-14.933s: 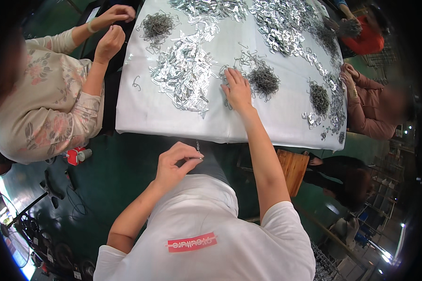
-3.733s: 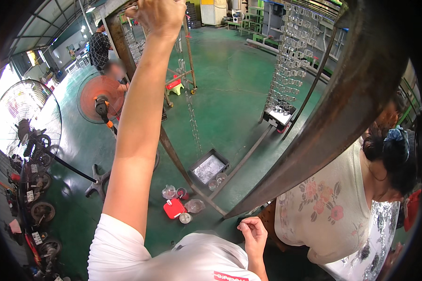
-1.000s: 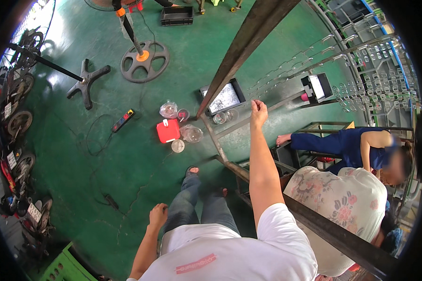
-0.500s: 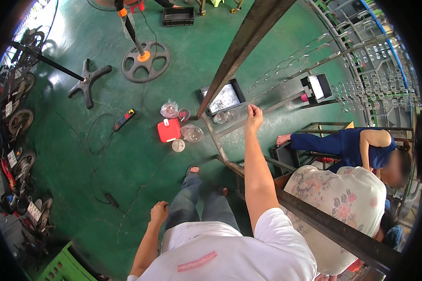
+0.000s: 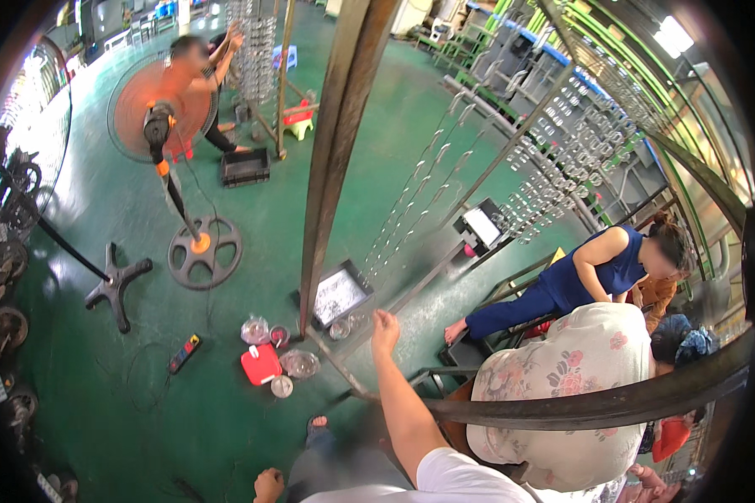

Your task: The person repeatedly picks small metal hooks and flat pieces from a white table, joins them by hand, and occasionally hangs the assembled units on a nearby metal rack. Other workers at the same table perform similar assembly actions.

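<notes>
Right hand (image 5: 384, 323) is up at arm's length, fingers curled in a loose fist right against the hanging wire strands (image 5: 411, 218) that drop from the rack (whether it actually pinches one, I cannot tell: too small to see). Those strands hang just right of the rusty steel post (image 5: 331, 159) and end above the black tray (image 5: 337, 295) of shiny metal bits on the green floor (image 5: 126, 394). Left hand (image 5: 268, 484) sits low at the bottom edge, clenched, holding nothing visible, beside the person's knee. Near the tray: a red box (image 5: 261, 365) and clear bags (image 5: 299, 363) of small parts. Off to the right, a person in blue (image 5: 579, 281) sits bent forward, another in a floral top (image 5: 570, 386) closer in. Far left, a big orange fan (image 5: 161, 109) on its round base.
</notes>
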Demonstrator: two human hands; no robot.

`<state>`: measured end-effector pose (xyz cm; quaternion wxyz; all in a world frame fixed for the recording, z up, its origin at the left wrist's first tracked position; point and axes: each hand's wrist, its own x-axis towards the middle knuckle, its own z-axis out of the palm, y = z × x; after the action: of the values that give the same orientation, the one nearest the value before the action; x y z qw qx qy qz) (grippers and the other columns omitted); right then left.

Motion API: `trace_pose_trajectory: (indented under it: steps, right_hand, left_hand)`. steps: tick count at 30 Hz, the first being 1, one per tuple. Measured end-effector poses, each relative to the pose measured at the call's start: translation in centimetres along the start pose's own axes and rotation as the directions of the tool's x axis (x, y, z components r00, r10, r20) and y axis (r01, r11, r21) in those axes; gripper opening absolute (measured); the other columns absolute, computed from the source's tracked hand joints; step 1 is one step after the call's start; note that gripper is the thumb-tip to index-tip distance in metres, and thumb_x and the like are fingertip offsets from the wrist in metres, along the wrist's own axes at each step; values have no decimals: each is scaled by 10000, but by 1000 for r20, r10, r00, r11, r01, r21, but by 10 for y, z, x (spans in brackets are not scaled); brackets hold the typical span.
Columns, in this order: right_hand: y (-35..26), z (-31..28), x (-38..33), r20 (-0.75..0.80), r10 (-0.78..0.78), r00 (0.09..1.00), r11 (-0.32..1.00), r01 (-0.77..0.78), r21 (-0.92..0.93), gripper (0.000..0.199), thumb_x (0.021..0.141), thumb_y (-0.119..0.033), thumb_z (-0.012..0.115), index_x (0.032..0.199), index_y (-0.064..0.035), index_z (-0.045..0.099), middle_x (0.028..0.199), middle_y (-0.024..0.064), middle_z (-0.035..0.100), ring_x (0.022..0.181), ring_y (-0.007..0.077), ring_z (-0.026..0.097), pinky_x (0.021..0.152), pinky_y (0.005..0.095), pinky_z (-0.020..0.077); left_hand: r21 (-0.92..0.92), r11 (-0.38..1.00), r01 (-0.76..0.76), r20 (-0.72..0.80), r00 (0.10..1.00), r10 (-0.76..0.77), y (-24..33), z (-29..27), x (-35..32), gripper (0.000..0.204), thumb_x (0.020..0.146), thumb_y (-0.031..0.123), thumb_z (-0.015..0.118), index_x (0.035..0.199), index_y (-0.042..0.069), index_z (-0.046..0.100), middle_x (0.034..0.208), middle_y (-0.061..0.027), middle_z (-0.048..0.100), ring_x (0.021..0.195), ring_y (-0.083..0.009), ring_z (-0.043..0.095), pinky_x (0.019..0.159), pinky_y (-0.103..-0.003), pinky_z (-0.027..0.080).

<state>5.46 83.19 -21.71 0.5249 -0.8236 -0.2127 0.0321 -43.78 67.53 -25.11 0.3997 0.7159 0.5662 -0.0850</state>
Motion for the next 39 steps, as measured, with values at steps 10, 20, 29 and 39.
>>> trace_pose_trajectory:
  steps: [10, 20, 29, 39]
  right_hand:
    - [-26, -39, -64, 65, 40, 997, 998, -43, 45, 181, 849, -153, 669, 967, -22, 709, 923, 130, 657, 863, 247, 620, 798, 356, 475]
    - [-87, -129, -171, 340, -32, 940, 980, -37, 197, 130, 849, -124, 692, 955, -53, 717, 878, 62, 637, 791, 174, 622, 708, 292, 483]
    - [-105, -272, -237, 427, -173, 887, 974, 90, 208, 128, 869, -160, 667, 961, -74, 689, 932, 53, 609, 841, 231, 641, 740, 329, 533]
    - [-58, -476, -326, -195, -113, 974, 992, 123, 42, 97, 801, -103, 709, 895, -84, 693, 866, 60, 612, 778, 242, 637, 658, 347, 523]
  left_hand:
    - [93, 994, -54, 94, 995, 46, -16, 0, 13, 212, 862, 231, 575, 987, 93, 674, 976, -201, 676, 901, -419, 633, 778, -496, 513]
    - [321, 942, -94, 226, 974, 20, 10, -26, 77, 223, 841, 238, 560, 970, 147, 717, 1025, -166, 687, 974, -355, 651, 868, -436, 523]
    - [472, 778, -415, 400, 887, 231, 116, -13, 121, 208, 846, 263, 598, 973, 146, 714, 1015, -168, 689, 991, -346, 653, 873, -429, 517]
    - [416, 394, -819, 670, 569, 476, 281, 99, -1, 231, 845, 275, 614, 977, 109, 704, 1004, -188, 686, 992, -367, 644, 867, -460, 508]
